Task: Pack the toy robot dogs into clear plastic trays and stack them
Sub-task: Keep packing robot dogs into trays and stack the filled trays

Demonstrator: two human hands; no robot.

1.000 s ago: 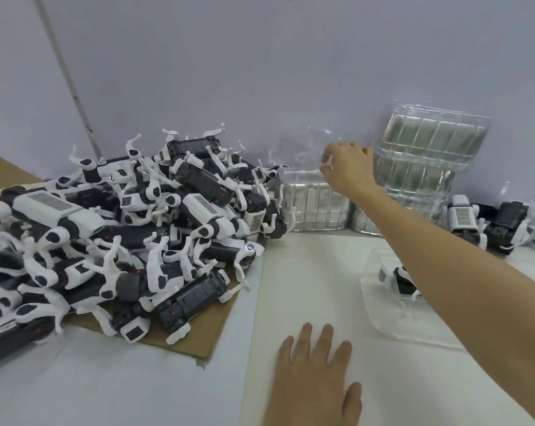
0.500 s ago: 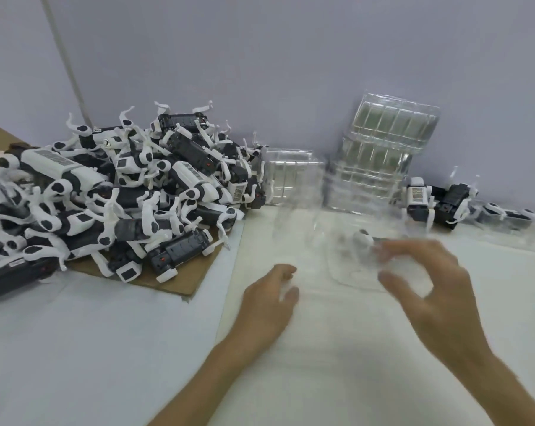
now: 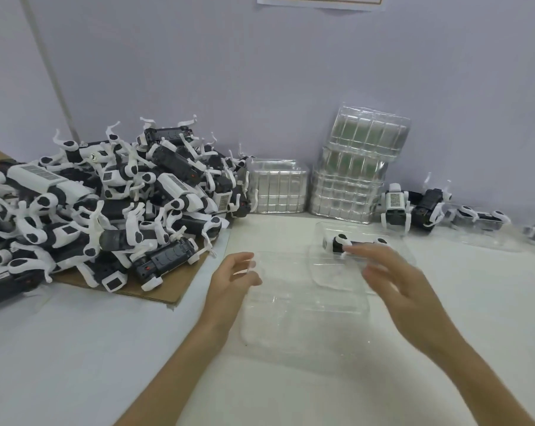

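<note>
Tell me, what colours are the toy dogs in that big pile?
White and black: the pile of toy dogs shows clearly in the head view.

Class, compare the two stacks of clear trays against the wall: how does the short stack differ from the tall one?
The short stack is low; the tall stack rises much higher. The short stack sits square, while the tall stack's upper part is shifted sideways and tilted. The tall stack looks greenish near its top; the short stack looks silvery throughout. Both are made of ribbed clear plastic.

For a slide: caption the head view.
Left hand holds an empty tray, right hand hovers over it, beside heaped robot dogs.
</note>
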